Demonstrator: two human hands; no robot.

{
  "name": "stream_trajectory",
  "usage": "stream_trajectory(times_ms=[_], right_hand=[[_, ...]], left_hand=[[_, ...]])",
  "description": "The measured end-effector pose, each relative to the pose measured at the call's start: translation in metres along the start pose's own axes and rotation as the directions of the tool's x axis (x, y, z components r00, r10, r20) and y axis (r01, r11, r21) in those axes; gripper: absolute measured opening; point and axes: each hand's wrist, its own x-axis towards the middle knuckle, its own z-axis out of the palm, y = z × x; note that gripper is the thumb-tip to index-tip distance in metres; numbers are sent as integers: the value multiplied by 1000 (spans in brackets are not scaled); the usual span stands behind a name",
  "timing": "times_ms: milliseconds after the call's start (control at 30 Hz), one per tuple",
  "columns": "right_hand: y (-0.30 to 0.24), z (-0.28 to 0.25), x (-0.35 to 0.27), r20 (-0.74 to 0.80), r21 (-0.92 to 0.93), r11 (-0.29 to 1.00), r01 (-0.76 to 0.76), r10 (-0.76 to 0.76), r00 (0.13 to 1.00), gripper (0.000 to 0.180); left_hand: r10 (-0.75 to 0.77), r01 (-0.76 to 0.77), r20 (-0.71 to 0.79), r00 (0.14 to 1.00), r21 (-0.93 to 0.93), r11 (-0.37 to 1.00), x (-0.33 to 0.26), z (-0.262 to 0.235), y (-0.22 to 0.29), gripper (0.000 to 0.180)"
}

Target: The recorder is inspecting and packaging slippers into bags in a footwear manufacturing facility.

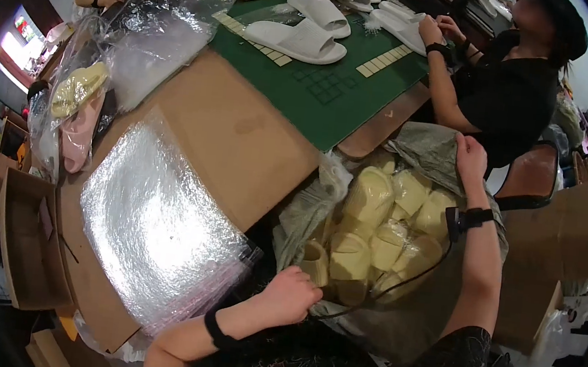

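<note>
A large grey-green woven sack stands open in front of me. Inside it lie several pale yellow slippers, some in clear plastic wrapping. My right hand grips the sack's far right rim, fingers curled over the edge. At the near left rim, my left hand is closed on the sack's edge; its fingertips are partly hidden. A black band sits on each wrist, and a thin dark cable crosses the sack's mouth from the right wrist.
A stack of clear plastic bags lies on the cardboard-covered table to the left. Grey slippers rest on a green mat. One person works at the right with a grey slipper, another handles plastic at the far left. Cardboard boxes flank both sides.
</note>
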Motion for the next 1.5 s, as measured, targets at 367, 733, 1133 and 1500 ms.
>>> stream_trajectory(times_ms=[367,733,1133,1500], right_hand=[[40,17,11,550,153,849,-505,351,757,76],[124,126,-1,676,-185,981,-55,168,717,45],[71,133,-55,510,-316,948,-32,198,837,35],[20,25,-11,-164,225,974,-8,46,985,35]], left_hand=[[-104,76,305,947,100,992,-4,7,-2,46],[-236,304,657,716,11,953,72,52,-23,65],[46,-70,435,899,40,997,43,136,-37,16],[124,-109,85,989,-157,982,14,33,8,8]])
